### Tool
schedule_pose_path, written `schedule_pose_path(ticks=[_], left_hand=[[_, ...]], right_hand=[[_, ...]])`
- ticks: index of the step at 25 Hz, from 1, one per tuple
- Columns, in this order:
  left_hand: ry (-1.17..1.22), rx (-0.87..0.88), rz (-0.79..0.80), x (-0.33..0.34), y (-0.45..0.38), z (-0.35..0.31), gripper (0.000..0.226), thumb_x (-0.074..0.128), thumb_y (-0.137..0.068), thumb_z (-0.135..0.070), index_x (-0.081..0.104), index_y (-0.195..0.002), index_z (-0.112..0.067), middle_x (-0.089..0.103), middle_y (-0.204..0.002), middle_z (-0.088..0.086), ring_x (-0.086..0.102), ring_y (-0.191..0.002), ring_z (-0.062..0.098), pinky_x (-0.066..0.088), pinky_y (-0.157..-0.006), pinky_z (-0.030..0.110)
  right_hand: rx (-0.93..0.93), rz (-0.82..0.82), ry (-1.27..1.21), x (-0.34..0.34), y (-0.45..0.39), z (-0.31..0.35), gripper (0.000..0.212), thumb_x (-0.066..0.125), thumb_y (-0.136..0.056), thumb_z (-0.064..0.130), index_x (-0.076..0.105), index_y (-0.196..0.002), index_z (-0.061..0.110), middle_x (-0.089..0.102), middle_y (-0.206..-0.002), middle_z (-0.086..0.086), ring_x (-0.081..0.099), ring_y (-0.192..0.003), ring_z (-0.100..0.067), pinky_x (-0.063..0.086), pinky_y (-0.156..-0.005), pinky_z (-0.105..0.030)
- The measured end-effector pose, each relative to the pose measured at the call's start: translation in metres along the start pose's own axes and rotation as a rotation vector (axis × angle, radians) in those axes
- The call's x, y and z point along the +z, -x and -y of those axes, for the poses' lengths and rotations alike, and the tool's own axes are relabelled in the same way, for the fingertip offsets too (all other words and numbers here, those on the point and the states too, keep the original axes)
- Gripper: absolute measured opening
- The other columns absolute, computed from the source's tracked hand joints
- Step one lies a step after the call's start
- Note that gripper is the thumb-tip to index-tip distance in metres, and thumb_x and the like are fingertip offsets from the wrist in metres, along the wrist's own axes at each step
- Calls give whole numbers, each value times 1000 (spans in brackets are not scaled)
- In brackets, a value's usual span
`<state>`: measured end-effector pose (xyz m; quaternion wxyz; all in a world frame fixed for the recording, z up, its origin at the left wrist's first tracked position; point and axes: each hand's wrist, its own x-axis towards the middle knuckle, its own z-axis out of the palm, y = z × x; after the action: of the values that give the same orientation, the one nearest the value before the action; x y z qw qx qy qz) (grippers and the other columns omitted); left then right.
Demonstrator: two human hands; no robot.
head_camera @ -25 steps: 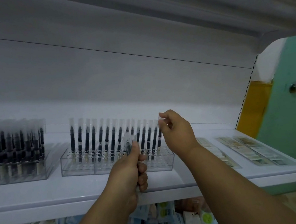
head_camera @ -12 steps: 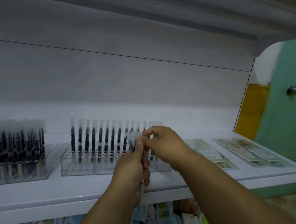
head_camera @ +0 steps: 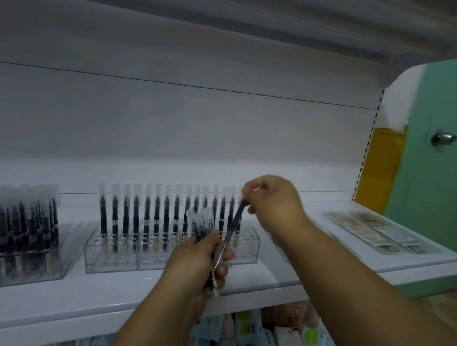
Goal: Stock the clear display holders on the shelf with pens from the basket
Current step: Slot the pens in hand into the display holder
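Your left grip is fisted round a bundle of pens; right grip pinches one pen by its top, w/ its lower end hidden in that fist. Clear holder sits just behind, pens blurry.

head view | faces forward, slightly up | close to shelf

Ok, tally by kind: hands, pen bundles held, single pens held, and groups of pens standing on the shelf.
Hands: 2, left hand and right hand
Bundle, in left hand: 1
Single pen, in right hand: 1
Standing pen groups: 2, left group and middle group
Total: 6
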<state>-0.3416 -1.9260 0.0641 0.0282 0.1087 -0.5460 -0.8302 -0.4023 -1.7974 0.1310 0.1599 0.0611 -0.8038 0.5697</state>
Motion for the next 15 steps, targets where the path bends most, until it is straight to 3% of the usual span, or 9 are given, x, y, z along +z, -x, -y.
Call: schedule_pose_path(ticks=[2,4,7,11,15], left_hand=[[25,-4,23,-1,-3,1,20,56,-99,-24,58,-103,-5,63,-63,7,40,-42,15,34,-40,23],[41,18,36,1,-5,1,17,58,-98,-21,58,-100,-5,62,-63,7,39,-41,14,33,-39,22],[49,86,27,6,-6,0,14,61,-96,-17,57,-95,-4,58,-63,7,36,-40,15,32,-39,23],[-94,149,18,4,-6,2,24,66,-93,-23,58,-88,-1,49,-55,7,35,-38,18,30,-40,23],[-118,206,-10,9,-4,0,23,65,-92,-21,55,-82,-4,47,-55,9,34,-39,18,29,-42,25]], right_hand=[[-83,-178,-63,-11,-13,-4,5,66,-91,22,63,-88,19,71,-81,-5,68,-72,-23,57,-68,-36],[-118,-201,-59,-13,-16,-9,8,66,-91,23,60,-86,20,70,-81,-6,69,-76,-25,58,-75,-40],[-168,-176,3,-6,-8,-19,9,65,-92,23,60,-85,21,70,-79,-5,68,-74,-23,57,-72,-37],[-103,-313,-280,-14,-17,-17,5,64,-93,20,62,-90,16,72,-78,-4,65,-65,-15,55,-66,-38],[-147,-207,-63,-15,-14,-20,10,56,-98,18,55,-102,28,70,-86,-6,67,-75,-16,55,-70,-33]])
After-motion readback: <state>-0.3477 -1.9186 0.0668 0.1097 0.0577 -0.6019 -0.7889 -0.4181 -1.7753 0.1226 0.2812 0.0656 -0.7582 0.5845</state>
